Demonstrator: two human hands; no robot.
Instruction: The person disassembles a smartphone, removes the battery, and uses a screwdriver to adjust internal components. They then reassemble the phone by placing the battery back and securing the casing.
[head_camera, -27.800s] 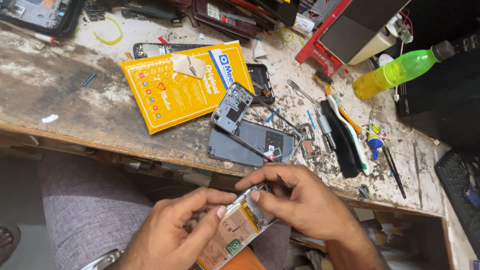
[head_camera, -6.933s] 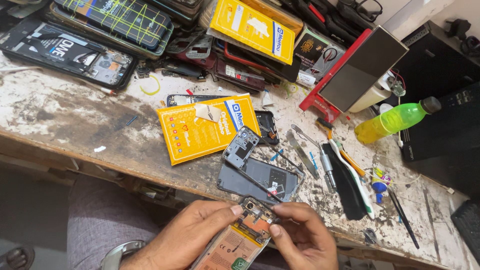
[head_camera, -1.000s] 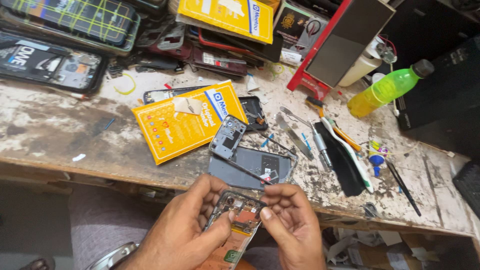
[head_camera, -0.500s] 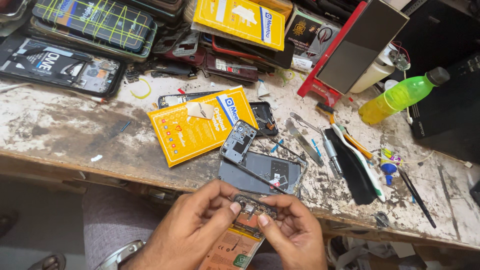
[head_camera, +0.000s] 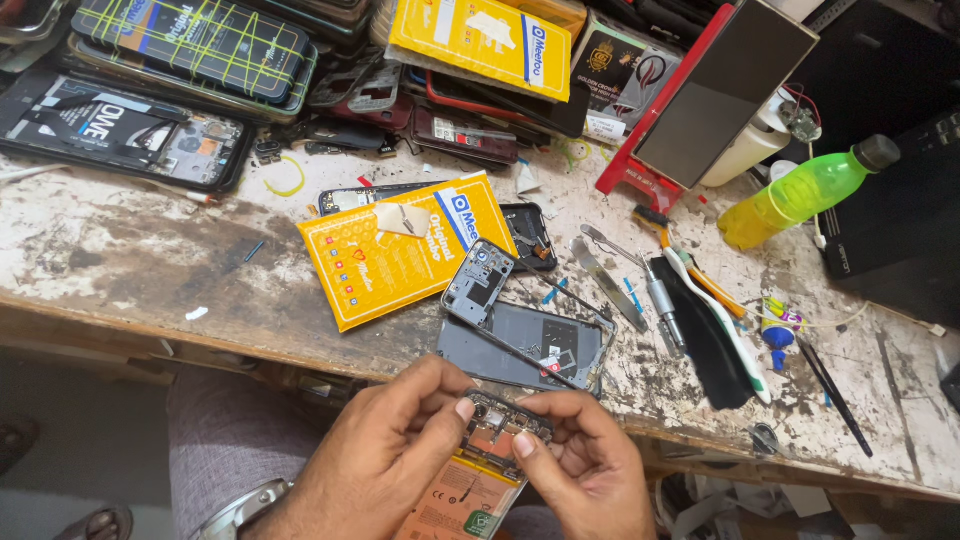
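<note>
Two bare hands are seen at the lower edge of the view, just below the front lip of the worn, paint-flecked wooden surface (head_camera: 120, 260). An opened phone (head_camera: 480, 465), its orange-yellow battery exposed and its upper circuit area uncovered, is held between them, off the surface and over the lap. The left hand (head_camera: 385, 455) is curled around the phone's left side, with the thumb tip pressed onto the upper left corner. The right hand (head_camera: 585, 465) grips the right side, its fingers (head_camera: 523, 443) closed narrowly on the top edge by the small metal parts. Directly beyond the hands, a grey plastic back cover (head_camera: 525, 345) lies flat, with a smaller grey inner frame (head_camera: 478, 283) tilted across its upper left corner. A glossy yellow-orange flat packet (head_camera: 405, 250) lies left of these, overlapping a dark phone body. To the right, metal tweezers (head_camera: 608, 282), a slim screwdriver (head_camera: 663, 305) and a black fabric strip (head_camera: 705, 335) are laid side by side. A translucent green plastic bottle (head_camera: 800, 193) lies on its side farther right. Stacked phones and a second yellow packet (head_camera: 480, 40) crowd the far edge. A red-framed panel (head_camera: 715, 90) stands tilted behind.
</note>
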